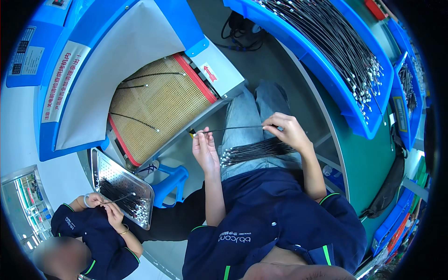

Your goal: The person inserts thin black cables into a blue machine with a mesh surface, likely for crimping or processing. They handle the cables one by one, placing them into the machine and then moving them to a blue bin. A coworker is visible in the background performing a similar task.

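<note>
Above the lap — both hands (205,148) stretch one cable (233,129).

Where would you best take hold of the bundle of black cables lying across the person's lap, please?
Grip the bundle of black cables around its middle, coming down from above. It lies roughly level across the lap, white-tipped ends fanned out toward the left hand, and the other end tucked under the right hand. The middle is where the strands sit tightest, so fewer should slip loose. The single cable stretched between both hands sits just above it.
</note>
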The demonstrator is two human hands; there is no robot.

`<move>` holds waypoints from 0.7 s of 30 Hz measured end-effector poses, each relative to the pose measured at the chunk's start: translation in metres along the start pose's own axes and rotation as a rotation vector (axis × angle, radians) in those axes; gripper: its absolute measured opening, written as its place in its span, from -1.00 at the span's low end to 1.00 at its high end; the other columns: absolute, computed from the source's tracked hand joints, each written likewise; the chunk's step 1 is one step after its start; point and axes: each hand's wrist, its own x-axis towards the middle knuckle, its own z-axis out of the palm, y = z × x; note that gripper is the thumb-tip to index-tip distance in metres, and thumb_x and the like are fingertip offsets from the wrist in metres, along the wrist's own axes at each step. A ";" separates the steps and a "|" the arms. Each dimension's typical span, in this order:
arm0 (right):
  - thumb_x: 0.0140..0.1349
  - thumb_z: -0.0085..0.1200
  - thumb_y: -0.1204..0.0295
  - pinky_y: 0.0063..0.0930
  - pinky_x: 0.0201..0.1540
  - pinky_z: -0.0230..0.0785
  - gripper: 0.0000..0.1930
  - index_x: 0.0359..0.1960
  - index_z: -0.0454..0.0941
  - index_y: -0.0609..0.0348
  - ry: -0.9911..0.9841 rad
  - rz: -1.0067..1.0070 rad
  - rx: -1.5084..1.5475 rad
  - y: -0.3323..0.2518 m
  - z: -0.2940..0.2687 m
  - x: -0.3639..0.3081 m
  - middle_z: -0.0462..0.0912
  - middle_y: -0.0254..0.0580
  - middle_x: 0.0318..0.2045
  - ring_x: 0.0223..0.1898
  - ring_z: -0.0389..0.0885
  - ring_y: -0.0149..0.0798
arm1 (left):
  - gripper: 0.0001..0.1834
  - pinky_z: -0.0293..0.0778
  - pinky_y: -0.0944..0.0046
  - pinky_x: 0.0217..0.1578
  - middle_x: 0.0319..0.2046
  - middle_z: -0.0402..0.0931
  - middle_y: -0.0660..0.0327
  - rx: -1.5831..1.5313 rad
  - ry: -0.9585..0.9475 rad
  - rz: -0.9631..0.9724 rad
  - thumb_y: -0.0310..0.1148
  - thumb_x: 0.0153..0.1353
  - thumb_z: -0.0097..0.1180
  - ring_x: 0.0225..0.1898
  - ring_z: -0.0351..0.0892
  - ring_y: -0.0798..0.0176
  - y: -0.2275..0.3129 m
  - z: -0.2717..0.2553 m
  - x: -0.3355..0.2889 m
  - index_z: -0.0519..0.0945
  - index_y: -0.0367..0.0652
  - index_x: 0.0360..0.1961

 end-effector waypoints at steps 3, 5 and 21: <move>0.10 0.18 0.46 -0.37 -0.31 0.46 -0.87 -0.35 0.62 0.25 0.004 0.004 0.000 0.001 -0.001 -0.001 0.62 -0.13 -0.40 -0.38 0.61 -0.14 | -0.68 0.50 0.43 -0.08 -0.09 0.48 0.01 0.048 0.009 -0.067 -0.46 0.31 0.00 -0.14 0.53 0.33 0.006 0.008 -0.006 0.36 -0.32 0.06; 0.10 0.18 0.46 -0.37 -0.31 0.45 -0.87 -0.35 0.61 0.24 0.004 0.007 0.003 0.001 -0.002 -0.001 0.61 -0.13 -0.41 -0.37 0.61 -0.14 | -0.60 0.49 0.42 -0.06 -0.08 0.48 0.03 0.109 -0.041 -0.146 -0.46 0.29 0.02 -0.12 0.53 0.32 0.008 0.008 -0.011 0.32 -0.32 0.12; 0.03 0.22 0.47 -0.37 -0.25 0.46 -0.89 -0.40 0.62 0.19 -0.015 -0.059 -0.143 -0.001 0.003 0.003 0.64 -0.19 -0.42 -0.33 0.61 -0.16 | -0.84 0.51 0.46 -0.16 -0.28 0.54 0.20 0.055 -0.074 -0.178 -0.53 0.26 0.05 -0.25 0.55 0.40 -0.030 0.012 -0.022 0.52 -0.29 -0.14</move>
